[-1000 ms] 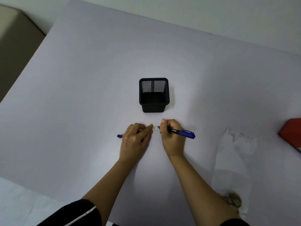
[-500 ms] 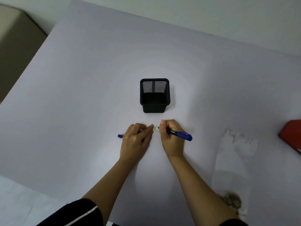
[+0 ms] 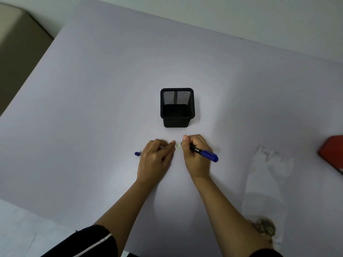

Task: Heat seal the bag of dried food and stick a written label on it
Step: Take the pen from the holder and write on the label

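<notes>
Plain white desk [image 3: 92, 108], my left hand [image 3: 155, 160] fingers pinning the little label [image 3: 178, 146], right hand [image 3: 196, 154] gripping a blue marker [image 3: 204, 153], mesh pen cup [image 3: 177, 108] just behind, bag of dried food [image 3: 265, 191] off right

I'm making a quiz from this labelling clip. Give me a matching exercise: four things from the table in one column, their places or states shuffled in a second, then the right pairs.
Things:
1. pen
2. pen cap
3. label
4. bag

Places or states:
A. lies flat at the right, some dried food at its near end
B. lies alone on the table, left of the left hand
C. pinned between the two hands' fingertips
D. gripped in the right hand, blue end pointing right

Pairs: 1-D, 2-B, 3-C, 4-A
</notes>
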Demonstrator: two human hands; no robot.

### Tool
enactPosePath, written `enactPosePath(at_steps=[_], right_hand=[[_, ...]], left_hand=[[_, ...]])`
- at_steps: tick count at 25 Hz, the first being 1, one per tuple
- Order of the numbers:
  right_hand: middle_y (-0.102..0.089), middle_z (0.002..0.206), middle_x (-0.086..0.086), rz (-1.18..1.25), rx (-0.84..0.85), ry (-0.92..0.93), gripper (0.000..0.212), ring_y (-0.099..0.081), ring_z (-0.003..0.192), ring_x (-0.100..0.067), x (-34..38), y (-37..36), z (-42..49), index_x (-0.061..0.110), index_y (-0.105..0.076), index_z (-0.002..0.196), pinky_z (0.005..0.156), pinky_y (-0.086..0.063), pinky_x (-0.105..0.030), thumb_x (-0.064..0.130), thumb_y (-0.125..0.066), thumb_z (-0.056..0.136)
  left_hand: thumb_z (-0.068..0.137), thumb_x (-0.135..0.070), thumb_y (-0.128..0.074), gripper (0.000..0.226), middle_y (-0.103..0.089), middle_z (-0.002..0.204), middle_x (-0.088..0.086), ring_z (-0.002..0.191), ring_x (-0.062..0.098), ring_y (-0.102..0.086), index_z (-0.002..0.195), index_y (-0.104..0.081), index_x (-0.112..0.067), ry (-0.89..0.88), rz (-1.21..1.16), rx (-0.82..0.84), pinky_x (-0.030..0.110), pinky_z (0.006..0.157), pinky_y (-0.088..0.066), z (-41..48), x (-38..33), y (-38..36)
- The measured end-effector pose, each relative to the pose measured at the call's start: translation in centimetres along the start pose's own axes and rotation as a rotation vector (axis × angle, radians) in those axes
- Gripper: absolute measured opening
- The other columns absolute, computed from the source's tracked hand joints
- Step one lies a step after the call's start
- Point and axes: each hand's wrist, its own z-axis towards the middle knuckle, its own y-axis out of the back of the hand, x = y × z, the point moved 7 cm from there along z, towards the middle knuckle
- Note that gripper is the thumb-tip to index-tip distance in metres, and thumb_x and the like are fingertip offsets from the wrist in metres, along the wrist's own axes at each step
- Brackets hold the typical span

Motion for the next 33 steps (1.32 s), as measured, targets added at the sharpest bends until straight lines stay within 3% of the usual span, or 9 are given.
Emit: enactPosePath(at_steps=[2,7,17,29,33], right_hand=[[-0.054,0.061,-0.010,-0.006,0.000,-0.003,0.028,-0.047,0.061,-0.002,-0.01,0.01,-0.03,0.002,-0.052,0.066,0.058,-0.039,-0.003,0.018,-0.053,0.089],[-0.054,0.061,-0.012,-0.004,-0.003,0.014,0.029,-0.047,0.061,-0.014,0.00,-0.06,-0.06,0.000,-0.052,0.066,0.059,-0.041,-0.004,0.018,-0.052,0.089],[-0.054,0.062,-0.013,-0.069,-0.016,0.112,0.045,-0.045,0.060,-0.014,0.41,-0.28,-0.23,0.000,-0.053,0.067,0.060,-0.043,-0.009,0.032,-0.043,0.095],[-0.055,0.062,-0.013,-0.157,-0.037,0.194,0.045,-0.046,0.062,-0.014,0.75,-0.47,-0.26,0.000,-0.055,0.067,0.061,-0.043,-0.012,0.031,-0.041,0.097],[-0.055,0.063,-0.013,-0.173,-0.038,0.198,0.043,-0.047,0.059,-0.014,0.73,-0.40,-0.31,0.000,-0.054,0.066,0.057,-0.045,-0.016,0.029,-0.042,0.096]], left_hand=[[0.089,-0.023,-0.060,0.022,-0.066,0.081,0.006,0.073,0.016,-0.058,0.099,-0.075,-0.010,0.003,-0.001,0.001,0.025,0.063,-0.048,0.00,-0.01,-0.02],[0.089,-0.023,-0.061,0.022,-0.065,0.081,0.005,0.072,0.016,-0.058,0.099,-0.075,-0.010,0.002,0.002,0.005,0.025,0.062,-0.048,-0.03,-0.01,0.00],[0.089,-0.025,-0.059,0.024,-0.066,0.081,0.006,0.072,0.017,-0.059,0.099,-0.074,-0.009,0.007,-0.009,0.007,0.026,0.062,-0.050,-0.08,-0.10,0.07],[0.089,-0.025,-0.058,0.025,-0.066,0.082,0.006,0.073,0.017,-0.059,0.100,-0.074,-0.009,0.015,-0.009,0.019,0.025,0.063,-0.050,-0.14,0.10,-0.05],[0.088,-0.023,-0.059,0.026,-0.064,0.084,0.007,0.076,0.015,-0.058,0.104,-0.072,-0.006,0.071,-0.052,0.016,0.017,0.069,-0.043,-0.24,0.37,0.06]])
